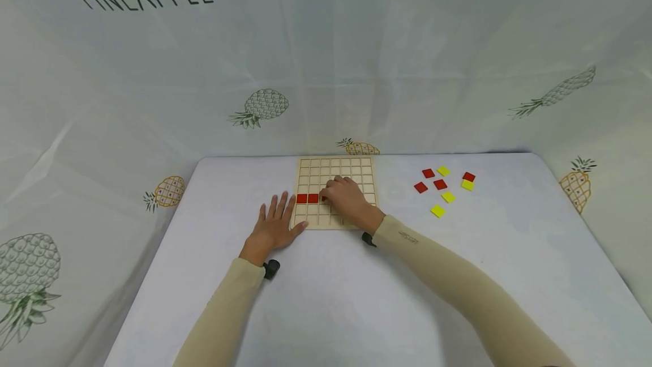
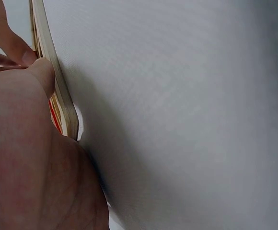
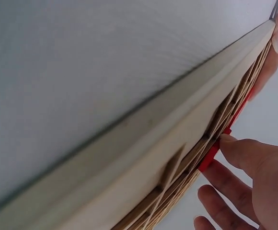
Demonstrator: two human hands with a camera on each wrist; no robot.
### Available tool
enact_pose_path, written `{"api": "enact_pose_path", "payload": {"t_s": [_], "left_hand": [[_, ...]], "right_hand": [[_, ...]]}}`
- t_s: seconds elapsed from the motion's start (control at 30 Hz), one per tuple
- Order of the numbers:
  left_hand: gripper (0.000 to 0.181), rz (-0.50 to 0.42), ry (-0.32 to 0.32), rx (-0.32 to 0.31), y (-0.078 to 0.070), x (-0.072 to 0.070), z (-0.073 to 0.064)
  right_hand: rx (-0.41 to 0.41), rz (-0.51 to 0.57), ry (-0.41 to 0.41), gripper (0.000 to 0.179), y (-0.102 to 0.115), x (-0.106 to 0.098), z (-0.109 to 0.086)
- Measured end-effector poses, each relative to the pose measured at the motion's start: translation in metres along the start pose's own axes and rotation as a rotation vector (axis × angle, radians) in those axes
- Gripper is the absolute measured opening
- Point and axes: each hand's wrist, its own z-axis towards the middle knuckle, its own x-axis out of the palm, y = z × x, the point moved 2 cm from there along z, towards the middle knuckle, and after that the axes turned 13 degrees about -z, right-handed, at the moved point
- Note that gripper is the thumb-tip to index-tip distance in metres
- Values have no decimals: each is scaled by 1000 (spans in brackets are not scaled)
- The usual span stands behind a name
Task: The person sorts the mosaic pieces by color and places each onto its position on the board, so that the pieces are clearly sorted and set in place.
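Red tile [image 3: 209, 158] pinched at the gridded board [image 1: 355, 170]

My right hand [image 1: 348, 198] has thumb and forefinger pinching the thin, flat tile, the other fingers loosely bent; the tile sits at the pale wooden surface, just right of two red squares [image 1: 301, 199] lying in cells from the left edge. My left hand [image 1: 275, 232] lies flat, fingers straight and spread, thumb on the board's near left corner, gripping nothing. Loose red and yellow tiles [image 1: 448, 197] lie on the smooth white table [image 1: 316, 299], toward its far right corner.
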Motion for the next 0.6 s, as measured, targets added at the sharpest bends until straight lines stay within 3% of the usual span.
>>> {"api": "enact_pose_path", "payload": {"t_s": [0.4, 0.6], "left_hand": [[91, 1, 4, -14, -4, -3, -2], [90, -19, -3, -4, -4, -2, -3]], "right_hand": [[17, -45, 12, 15, 5, 4, 5], [6, -144, 42, 20, 11, 4, -3]]}}
